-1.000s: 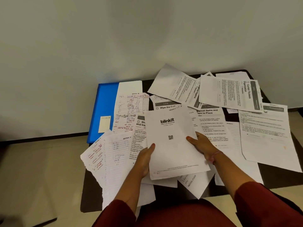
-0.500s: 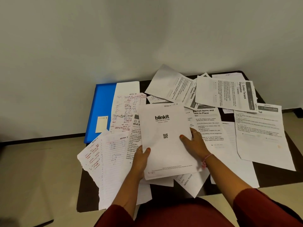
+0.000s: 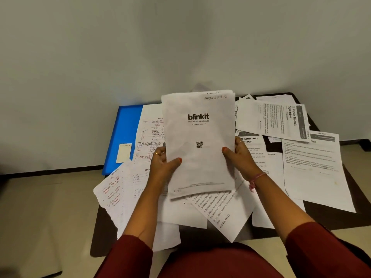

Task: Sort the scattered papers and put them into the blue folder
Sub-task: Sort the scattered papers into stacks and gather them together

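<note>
**Both hands lift a stack of sheets above a paper-strewn bench**

A person in dark red sleeves [image 3: 128, 255] holds a small stack of papers [image 3: 198, 157] upright over a dark bench [image 3: 329, 217]. The left hand [image 3: 162, 165] grips the stack's left edge, thumb curled across the front; the right hand [image 3: 239, 157] grips the right edge the same way, a pink thread bracelet [image 3: 257, 178] at the wrist. The top sheet reads "blinkit" above a QR code, and a handwritten page peeks out behind its upper edge.

Beneath and around the stack, loose sheets [image 3: 226, 213] overlap on the bench: handwritten pages with red ink [image 3: 112, 193] to the left, printed instruction pages [image 3: 313, 169] to the right. Farther back on the left lies the blue folder [image 3: 126, 127], closed and flat, a pale label on its cover, partly overlapped by a handwritten sheet [image 3: 150, 129]. A plain wall [image 3: 180, 47] rises behind.
</note>
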